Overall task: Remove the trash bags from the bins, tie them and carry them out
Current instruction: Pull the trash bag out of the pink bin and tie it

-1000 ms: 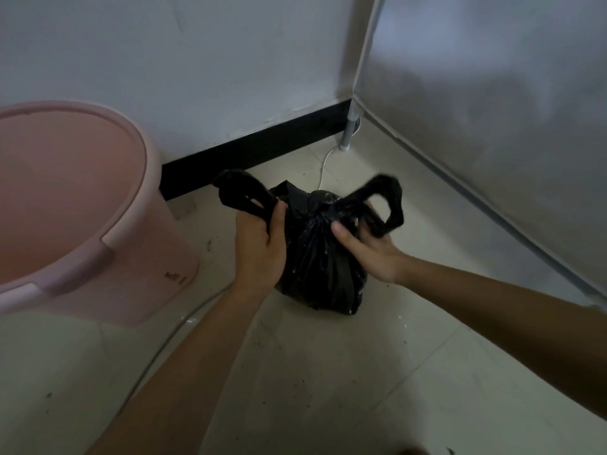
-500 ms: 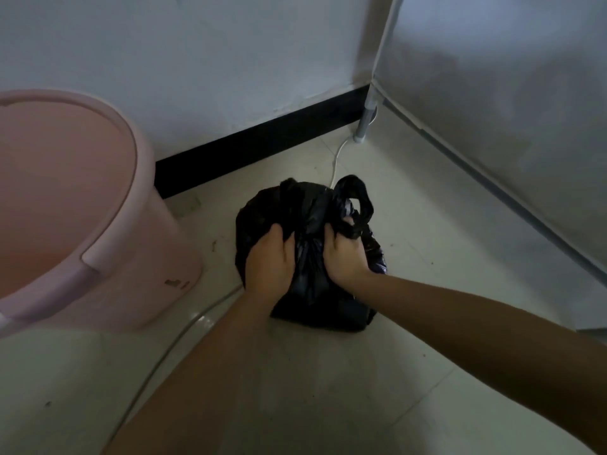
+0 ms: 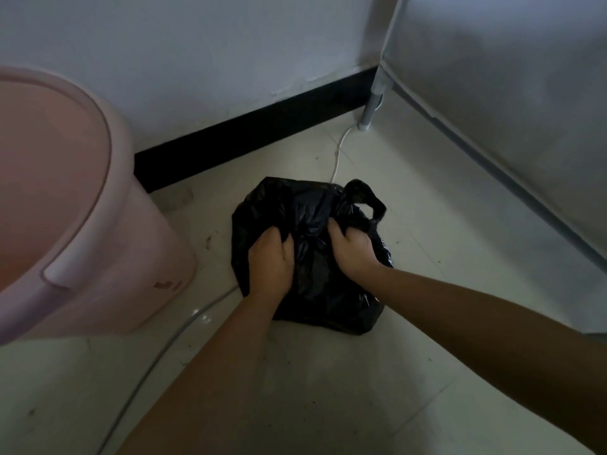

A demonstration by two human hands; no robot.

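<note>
A black trash bag [image 3: 315, 290] sits on the pale tiled floor in the middle of the view. My left hand [image 3: 271, 261] grips the bag's plastic on its left side, fingers curled into it. On the right side my right hand [image 3: 353, 246] clutches the plastic just below a handle loop [image 3: 368, 195] that sticks up. The gathered neck of the bag lies between the two hands. A pink bin [image 3: 75, 205] stands to the left with no bag in it.
A white wall with a black skirting board [image 3: 249, 133] runs behind the bag. A grey fabric panel on a metal pole [image 3: 371, 103] closes the right side. A white cable [image 3: 338, 156] runs along the floor and passes under the bag.
Both hands have dropped from holding the two handle loops apart and now press close together on the bag's top. The left loop is no longer visible.
</note>
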